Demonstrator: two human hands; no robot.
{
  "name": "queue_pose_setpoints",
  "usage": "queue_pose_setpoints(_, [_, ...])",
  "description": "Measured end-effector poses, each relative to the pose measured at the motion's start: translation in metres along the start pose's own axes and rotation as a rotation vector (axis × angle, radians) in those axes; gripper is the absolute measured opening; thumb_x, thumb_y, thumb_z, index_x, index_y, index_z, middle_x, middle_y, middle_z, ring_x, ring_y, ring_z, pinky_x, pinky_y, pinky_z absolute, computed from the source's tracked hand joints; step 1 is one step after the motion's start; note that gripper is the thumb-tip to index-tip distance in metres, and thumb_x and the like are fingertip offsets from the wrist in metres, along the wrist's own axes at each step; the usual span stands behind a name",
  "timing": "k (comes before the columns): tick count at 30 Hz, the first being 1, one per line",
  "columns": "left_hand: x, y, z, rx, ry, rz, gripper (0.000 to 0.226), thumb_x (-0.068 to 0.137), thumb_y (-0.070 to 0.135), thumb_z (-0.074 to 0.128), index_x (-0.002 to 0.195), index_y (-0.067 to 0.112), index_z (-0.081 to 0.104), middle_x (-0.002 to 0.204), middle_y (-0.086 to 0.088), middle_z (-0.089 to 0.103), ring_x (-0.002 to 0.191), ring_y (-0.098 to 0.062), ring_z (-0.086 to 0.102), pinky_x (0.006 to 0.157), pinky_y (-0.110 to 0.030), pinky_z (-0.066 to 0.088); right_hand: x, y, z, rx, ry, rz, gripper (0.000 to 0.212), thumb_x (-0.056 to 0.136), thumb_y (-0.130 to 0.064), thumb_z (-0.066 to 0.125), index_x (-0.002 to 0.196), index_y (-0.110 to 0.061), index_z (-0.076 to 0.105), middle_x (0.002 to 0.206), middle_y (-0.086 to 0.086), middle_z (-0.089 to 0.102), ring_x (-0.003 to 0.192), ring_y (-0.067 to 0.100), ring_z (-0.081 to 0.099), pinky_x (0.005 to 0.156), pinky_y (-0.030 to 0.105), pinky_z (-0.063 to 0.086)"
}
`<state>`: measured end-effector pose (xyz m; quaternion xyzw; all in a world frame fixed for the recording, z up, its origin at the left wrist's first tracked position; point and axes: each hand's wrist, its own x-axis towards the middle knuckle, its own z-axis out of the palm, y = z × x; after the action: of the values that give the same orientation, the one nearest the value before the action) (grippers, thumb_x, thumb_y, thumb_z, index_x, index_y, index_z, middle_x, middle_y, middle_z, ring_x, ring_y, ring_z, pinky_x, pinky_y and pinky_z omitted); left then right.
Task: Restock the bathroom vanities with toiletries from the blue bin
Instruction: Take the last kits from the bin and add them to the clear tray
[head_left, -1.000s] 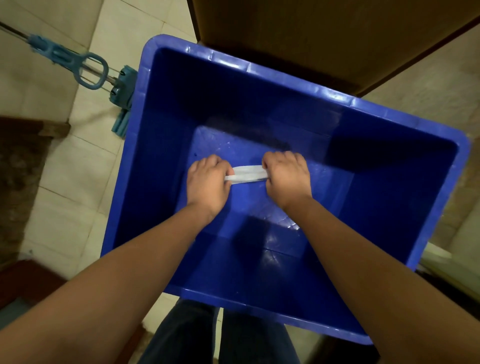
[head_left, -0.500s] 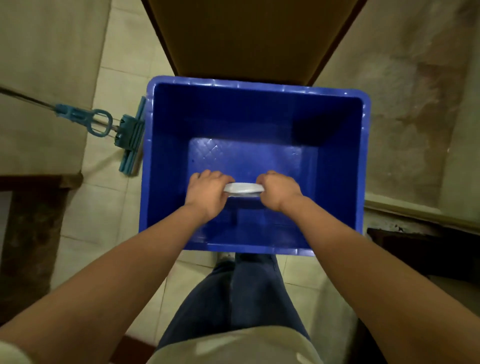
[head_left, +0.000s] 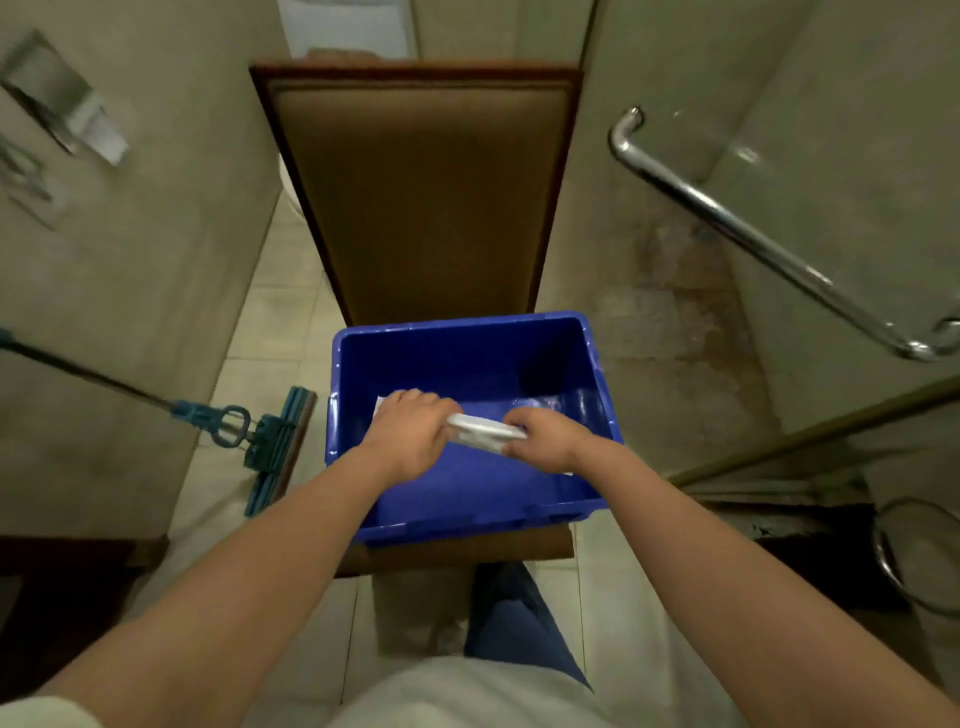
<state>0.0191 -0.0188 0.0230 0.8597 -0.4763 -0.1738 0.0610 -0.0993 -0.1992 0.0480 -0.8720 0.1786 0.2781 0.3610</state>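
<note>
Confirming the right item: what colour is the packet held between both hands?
White packet, clearest in the head view, over the blue bin.

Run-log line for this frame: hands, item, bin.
left hand: grips white packet | right hand: grips white packet | white packet: over blue bin interior | mop: floor, beside bin

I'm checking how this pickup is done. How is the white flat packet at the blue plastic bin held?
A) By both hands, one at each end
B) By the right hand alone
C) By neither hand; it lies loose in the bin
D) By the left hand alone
A: the left hand and the right hand each have a grip on one end of the white flat packet over the blue plastic bin.
</note>
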Motion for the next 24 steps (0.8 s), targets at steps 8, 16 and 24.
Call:
queue_pose_setpoints(8, [-0.009,0.068,-0.063,0.122,0.107,0.187,0.021,0.095,0.027,0.040,0.112,0.029,0.051,0.100,0.005,0.057,0.091,-0.019,0.051,0.086,-0.035,0.036,-0.103,0.002,-0.041,0.201,0.277,-0.031,0.028,0.082,-0.024,0.062,0.108,-0.028,0.052,0.098,-0.006,0.058,0.085,0.015,0.059,0.068,0.031,0.049])
queue_pose_setpoints(16, [0.006,0.159,-0.093,0.107,0.137,0.331,0.023,0.092,0.023,0.038,0.108,0.029,0.052,0.099,0.007,0.062,0.092,-0.018,0.056,0.087,-0.034,0.032,-0.205,0.037,-0.067,-0.069,0.613,-0.048,0.034,0.076,-0.036,0.066,0.098,-0.038,0.040,0.097,-0.011,0.062,0.087,0.017,0.063,0.073,0.032,0.048])
queue_pose_setpoints(24, [0.030,0.273,-0.106,0.149,-0.003,0.492,0.018,0.095,0.024,0.037,0.101,0.024,0.054,0.099,0.004,0.064,0.095,-0.020,0.058,0.092,-0.037,0.033,-0.283,0.106,-0.067,-0.267,0.806,0.042,0.035,0.072,-0.031,0.067,0.087,-0.035,0.036,0.098,-0.006,0.064,0.084,0.020,0.059,0.085,0.033,0.041])
